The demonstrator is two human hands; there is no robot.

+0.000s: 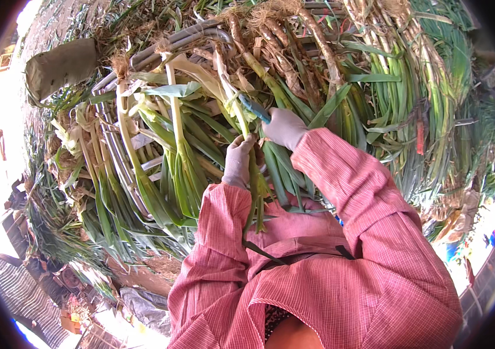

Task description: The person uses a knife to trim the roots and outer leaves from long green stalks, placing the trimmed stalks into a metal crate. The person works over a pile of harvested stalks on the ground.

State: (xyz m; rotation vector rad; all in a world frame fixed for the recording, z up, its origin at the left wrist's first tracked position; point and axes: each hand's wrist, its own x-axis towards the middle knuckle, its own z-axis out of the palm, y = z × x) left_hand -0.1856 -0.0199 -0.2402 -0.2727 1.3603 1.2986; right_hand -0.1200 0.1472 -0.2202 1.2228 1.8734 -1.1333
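In front of my body, my left hand (239,160), in a pale glove, is closed around the lower stem of a leek-like long green onion (235,102). The white shaft of this onion slants up and away, and its green leaves hang below the hand onto my lap. My right hand (285,127), gloved too, grips a teal tool (254,108) just right of the shaft. Its tip lies close to the stem; whether it touches, I cannot tell. Two pale-stemmed onions (173,100) lie to the left, roots away from me.
Metal tubing (182,41) forms a frame under the onions. Unpeeled onions with brown, soil-covered stems (291,72) lie beyond my right hand. Bundled onions (387,83) fill the right side. A drab padded block (62,67) sits at the far left among scattered leaves.
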